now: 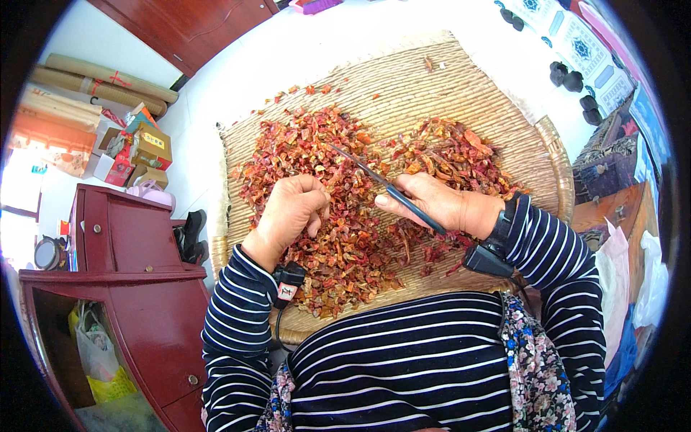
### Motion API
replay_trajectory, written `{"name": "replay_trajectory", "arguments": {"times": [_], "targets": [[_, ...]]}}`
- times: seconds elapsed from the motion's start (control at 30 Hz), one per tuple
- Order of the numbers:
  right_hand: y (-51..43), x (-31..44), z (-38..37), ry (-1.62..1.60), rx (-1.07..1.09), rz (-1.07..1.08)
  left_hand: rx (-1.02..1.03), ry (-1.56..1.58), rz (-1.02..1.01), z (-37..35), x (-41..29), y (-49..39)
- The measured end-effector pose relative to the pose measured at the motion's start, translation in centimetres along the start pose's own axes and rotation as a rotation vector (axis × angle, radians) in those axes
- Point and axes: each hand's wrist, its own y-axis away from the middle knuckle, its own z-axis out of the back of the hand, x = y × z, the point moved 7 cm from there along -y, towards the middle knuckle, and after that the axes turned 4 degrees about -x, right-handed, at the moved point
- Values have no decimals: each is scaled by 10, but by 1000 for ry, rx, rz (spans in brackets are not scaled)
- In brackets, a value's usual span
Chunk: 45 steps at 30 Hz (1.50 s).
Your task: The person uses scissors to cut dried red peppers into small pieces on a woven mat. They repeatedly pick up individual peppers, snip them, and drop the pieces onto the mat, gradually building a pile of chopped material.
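My right hand [426, 200] grips the dark handle of a narrow-bladed cutting tool [399, 197]; whether it is a knife or scissors cannot be told. Its blade points up and left, above a heap of small dried red-orange pieces [318, 146], perhaps dried peppers. Over that heap's middle, my left hand [297, 210] has its fingers curled in, and any small thing inside them is hidden. A second pile of longer, uncut-looking dried strips [453, 151] lies beyond my right hand. Both piles rest on a large woven straw tray [405, 86].
Left of the tray stands a dark red wooden cabinet [151, 313]. Cardboard boxes [154, 143] and rolled mats [108, 83] lie behind it. A wooden drawer unit [618, 208] is at the right, with bags beside it. Small black boxes with cables [488, 261] are strapped at my wrists.
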Motion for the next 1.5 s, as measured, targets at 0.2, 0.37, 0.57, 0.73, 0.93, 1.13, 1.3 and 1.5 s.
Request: {"name": "replay_trajectory", "arguments": {"times": [0.2, 0.37, 0.57, 0.73, 0.93, 1.13, 1.3, 1.5], "targets": [[-3, -7, -4, -89, -78, 65, -3, -9, -19, 1, -1, -1], [-4, -9, -3, -86, -91, 63, -30, -11, -10, 6, 1, -4], [1, 1, 0, -13, 17, 20, -25, 1, -5, 6, 1, -4], [0, 5, -1, -59, -2, 37, 42, 19, -11, -1, 1, -2], [-2, 2, 0, -91, -53, 99, -9, 39, -24, 7, 2, -6], [-2, 4, 3, -27, -41, 69, -44, 31, -44, 12, 3, -9], [2, 6, -2, -39, 90, -9, 19, 73, -36, 4, 0, -5], [1, 9, -1, 0, -34, 91, 62, 134, -24, -1, 0, -3]]}}
